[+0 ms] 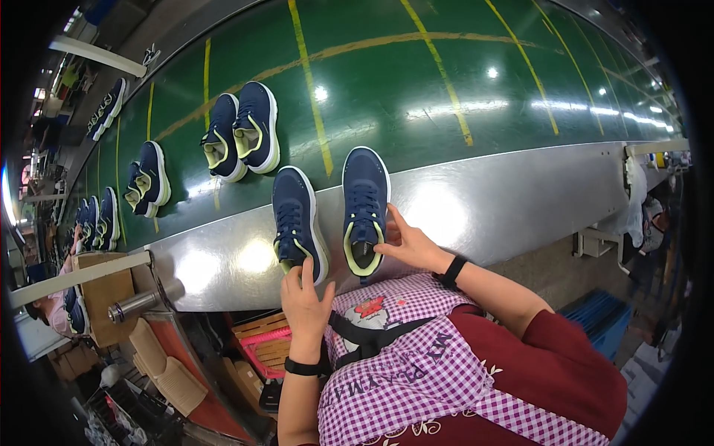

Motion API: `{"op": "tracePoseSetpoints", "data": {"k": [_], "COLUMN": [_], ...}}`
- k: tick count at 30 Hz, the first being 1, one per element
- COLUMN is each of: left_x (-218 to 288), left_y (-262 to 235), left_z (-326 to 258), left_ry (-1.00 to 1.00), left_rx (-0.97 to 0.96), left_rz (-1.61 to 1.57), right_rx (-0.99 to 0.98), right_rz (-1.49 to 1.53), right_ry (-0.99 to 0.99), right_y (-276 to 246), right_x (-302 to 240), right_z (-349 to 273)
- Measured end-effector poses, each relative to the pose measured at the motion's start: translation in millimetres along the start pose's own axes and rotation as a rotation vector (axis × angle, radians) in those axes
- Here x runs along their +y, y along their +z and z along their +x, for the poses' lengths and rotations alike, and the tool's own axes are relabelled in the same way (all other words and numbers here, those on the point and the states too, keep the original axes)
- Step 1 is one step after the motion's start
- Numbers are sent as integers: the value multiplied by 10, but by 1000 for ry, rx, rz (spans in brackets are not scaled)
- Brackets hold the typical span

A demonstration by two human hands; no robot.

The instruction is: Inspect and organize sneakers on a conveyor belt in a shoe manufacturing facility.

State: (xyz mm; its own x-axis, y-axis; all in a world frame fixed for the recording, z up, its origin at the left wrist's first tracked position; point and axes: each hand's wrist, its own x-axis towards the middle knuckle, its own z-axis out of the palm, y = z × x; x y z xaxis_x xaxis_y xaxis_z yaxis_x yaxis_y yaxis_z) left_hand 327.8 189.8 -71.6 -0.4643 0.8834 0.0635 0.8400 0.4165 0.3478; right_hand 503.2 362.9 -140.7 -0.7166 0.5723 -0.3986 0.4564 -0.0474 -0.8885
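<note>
Two navy sneakers with white soles and yellow-green heel lining stand side by side, straddling the green conveyor belt (416, 82) and its steel edge plate (476, 201). My left hand (305, 297) touches the heel of the left sneaker (296, 217). My right hand (409, 244) grips the heel of the right sneaker (364, 204), fingers at its collar. Both wrists wear black bands. A purple checked apron covers my front.
More navy sneaker pairs ride the belt to the left: one pair (242, 130), another (149, 180), others farther off (100, 219). Below left are a pink basket (264, 349), cardboard pieces (167, 372) and a wooden box (108, 293). A blue crate (602, 316) sits lower right.
</note>
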Motion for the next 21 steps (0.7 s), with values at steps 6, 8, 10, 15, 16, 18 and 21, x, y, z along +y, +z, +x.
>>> {"op": "tracePoseSetpoints", "data": {"k": [6, 8, 10, 15, 16, 18, 21], "left_x": [-224, -133, -58, 121, 123, 117, 249], "left_y": [173, 189, 198, 209, 284, 348, 90], "left_z": [24, 63, 15, 157, 156, 184, 453], "left_ry": [161, 158, 219, 173, 123, 86, 60], "left_rx": [-161, -207, -267, -401, -391, -380, -404], "left_rz": [111, 17, 61, 111, 58, -26, -83], "right_rx": [-75, -91, -79, 118, 302, 548, 694], "right_rz": [-54, -309, -201, -268, -423, -621, -717], "right_ry": [-1, 6, -30, -393, -338, -265, -24], "right_y": [-1, 34, 80, -314, -411, -716, -1059], "right_x": [-13, -132, -32, 290, 346, 455, 527], "right_z": [174, 213, 187, 245, 226, 243, -14]}}
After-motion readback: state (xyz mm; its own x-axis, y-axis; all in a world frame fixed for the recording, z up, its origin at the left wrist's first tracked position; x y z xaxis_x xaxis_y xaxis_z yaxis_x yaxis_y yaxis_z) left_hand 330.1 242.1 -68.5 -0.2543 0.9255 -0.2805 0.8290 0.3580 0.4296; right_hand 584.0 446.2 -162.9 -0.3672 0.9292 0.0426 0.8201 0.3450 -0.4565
